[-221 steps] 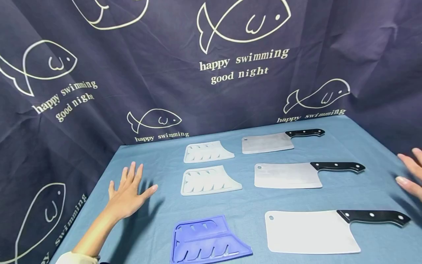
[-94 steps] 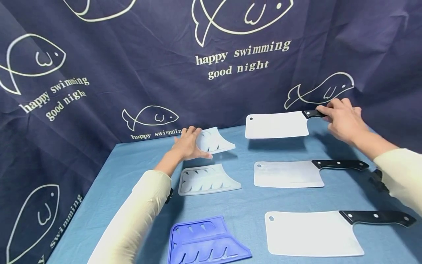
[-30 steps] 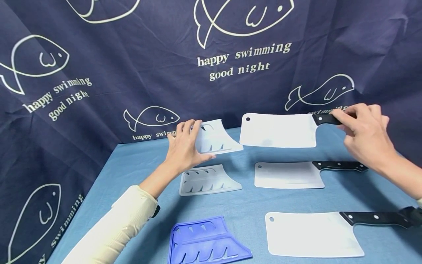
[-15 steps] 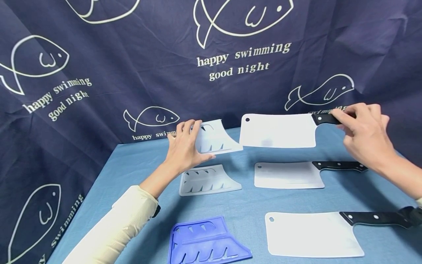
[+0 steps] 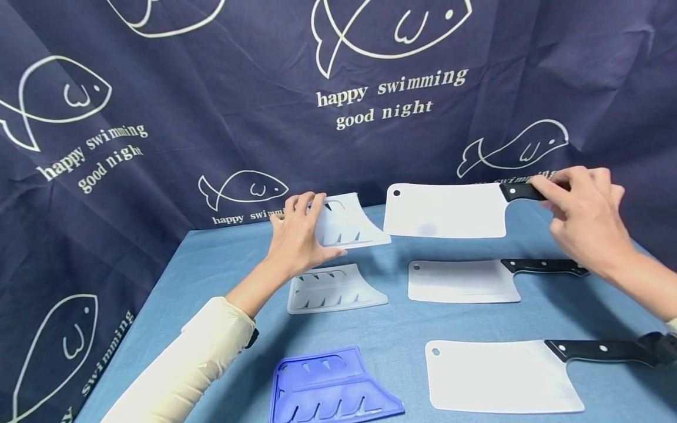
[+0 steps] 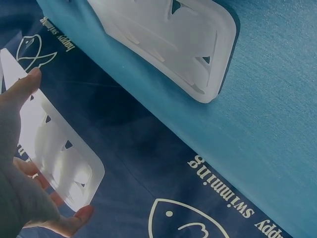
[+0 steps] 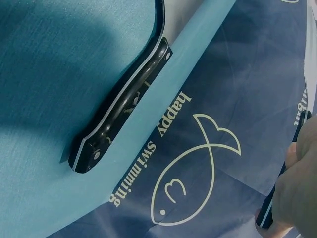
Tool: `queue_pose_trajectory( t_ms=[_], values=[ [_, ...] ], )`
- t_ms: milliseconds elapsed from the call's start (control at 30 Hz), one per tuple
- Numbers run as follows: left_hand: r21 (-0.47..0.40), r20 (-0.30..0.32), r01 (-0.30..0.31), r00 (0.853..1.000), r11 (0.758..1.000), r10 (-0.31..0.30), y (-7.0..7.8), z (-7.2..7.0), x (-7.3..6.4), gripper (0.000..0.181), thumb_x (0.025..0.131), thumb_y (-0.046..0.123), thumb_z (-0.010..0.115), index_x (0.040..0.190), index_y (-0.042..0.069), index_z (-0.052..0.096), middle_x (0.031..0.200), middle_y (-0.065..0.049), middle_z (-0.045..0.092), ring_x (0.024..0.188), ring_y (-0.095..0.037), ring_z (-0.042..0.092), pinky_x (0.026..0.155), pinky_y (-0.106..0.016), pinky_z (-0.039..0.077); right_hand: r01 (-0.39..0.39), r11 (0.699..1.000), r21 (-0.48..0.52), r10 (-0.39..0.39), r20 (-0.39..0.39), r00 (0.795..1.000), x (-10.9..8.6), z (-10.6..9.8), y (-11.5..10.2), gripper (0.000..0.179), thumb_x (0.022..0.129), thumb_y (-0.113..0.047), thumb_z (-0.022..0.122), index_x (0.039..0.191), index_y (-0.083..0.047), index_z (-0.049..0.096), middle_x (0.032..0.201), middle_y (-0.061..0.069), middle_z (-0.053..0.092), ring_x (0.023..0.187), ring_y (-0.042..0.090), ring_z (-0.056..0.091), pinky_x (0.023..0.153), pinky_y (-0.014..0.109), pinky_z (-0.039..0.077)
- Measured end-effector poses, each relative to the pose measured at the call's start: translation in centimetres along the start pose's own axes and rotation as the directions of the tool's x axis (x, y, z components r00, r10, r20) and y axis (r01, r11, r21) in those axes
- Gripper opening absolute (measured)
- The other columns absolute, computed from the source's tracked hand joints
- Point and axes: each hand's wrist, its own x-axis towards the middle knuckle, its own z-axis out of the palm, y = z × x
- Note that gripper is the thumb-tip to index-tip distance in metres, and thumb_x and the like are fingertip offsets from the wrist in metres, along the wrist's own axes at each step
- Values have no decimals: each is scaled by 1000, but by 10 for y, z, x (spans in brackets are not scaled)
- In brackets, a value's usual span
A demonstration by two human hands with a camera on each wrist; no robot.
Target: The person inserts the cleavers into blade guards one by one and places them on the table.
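Observation:
In the head view my left hand (image 5: 296,238) grips a white plastic blade guard (image 5: 346,220) by its left end, raised over the far part of the table. Its thumb and fingers are on opposite edges of the guard, as the left wrist view shows too. My right hand (image 5: 589,217) holds a cleaver (image 5: 444,210) by its black handle, blade pointing left and lifted. The blade's holed end is close beside the guard's pointed corner. Part of the handle is hidden in the right hand, whose fingers curl round it in the right wrist view.
A second white blade guard (image 5: 335,291) and a blue one (image 5: 328,385) lie at left on the blue tablecloth (image 5: 412,323). Two more cleavers, a middle one (image 5: 460,282) and a near one (image 5: 497,379), lie at right. A dark fish-print curtain (image 5: 254,117) stands behind.
Both hands came in from the sides and picked up the far blade guard and far cleaver, then brought them nearer and higher. Over the last second they are almost still.

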Motion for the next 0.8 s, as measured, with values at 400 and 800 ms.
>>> queue_pose_trajectory(
  t_ms=[400,800],
  values=[
    [48,-65,-79,995,996,82,0,-1,2,110,53,64,83,142,16,41,136,-6,43,127,-31,34,80,-62,35,85,996,7,-85,-63,994,1,-1,3,50,70,12,42,114,1,65,103,26,49,96,53,33,72,62,18],
    [29,-113,-102,988,994,105,4,1,2,110,49,63,85,139,15,44,132,-6,46,124,-31,38,74,-63,36,130,991,12,-130,-49,990,0,7,-7,54,67,17,47,115,-2,63,104,26,49,94,51,35,70,61,17]
  ],
)
